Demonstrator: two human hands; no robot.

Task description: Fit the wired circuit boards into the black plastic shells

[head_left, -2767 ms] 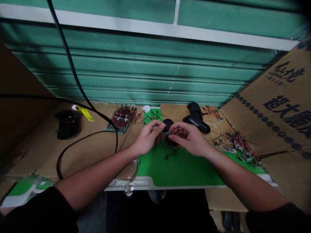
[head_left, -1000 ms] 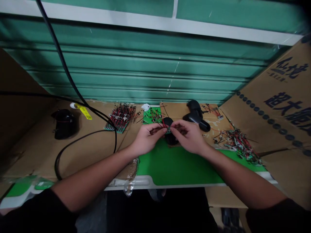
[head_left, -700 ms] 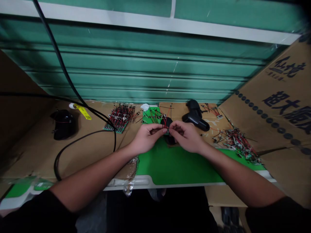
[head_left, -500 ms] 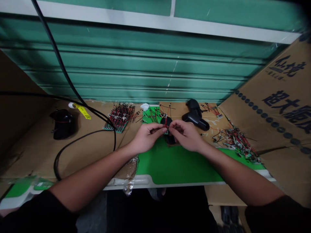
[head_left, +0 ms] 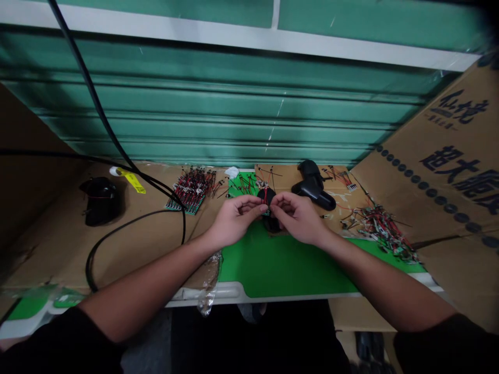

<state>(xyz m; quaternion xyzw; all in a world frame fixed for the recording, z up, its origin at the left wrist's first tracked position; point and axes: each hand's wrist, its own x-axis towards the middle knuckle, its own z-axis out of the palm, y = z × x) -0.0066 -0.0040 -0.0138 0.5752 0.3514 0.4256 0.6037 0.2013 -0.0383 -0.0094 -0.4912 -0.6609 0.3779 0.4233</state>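
Observation:
Between my hands is a small green circuit board [head_left: 266, 212] with red and black wires rising from it. My left hand [head_left: 239, 217] pinches the board's left side between thumb and fingers. From the other side, my right hand [head_left: 295, 214] is closed at the board and its wires, thumb and index finger together. Just what the right fingertips grip is too small to make out. A dark rounded object [head_left: 272, 224] lies under the board, partly hidden by my fingers. Behind my hands several wired parts [head_left: 246, 183] lie on the green surface.
To the left a block of wired circuit boards [head_left: 191, 189] sits beside a black cable [head_left: 134, 218] and a black casing [head_left: 102, 201]. On the right are a black handheld device [head_left: 314, 189] and a tangled heap of wired boards [head_left: 385, 231]. A green shutter [head_left: 234, 104] stands behind.
Both hands stay at the same spot over the table. The fingers have shifted only slightly around the circuit board.

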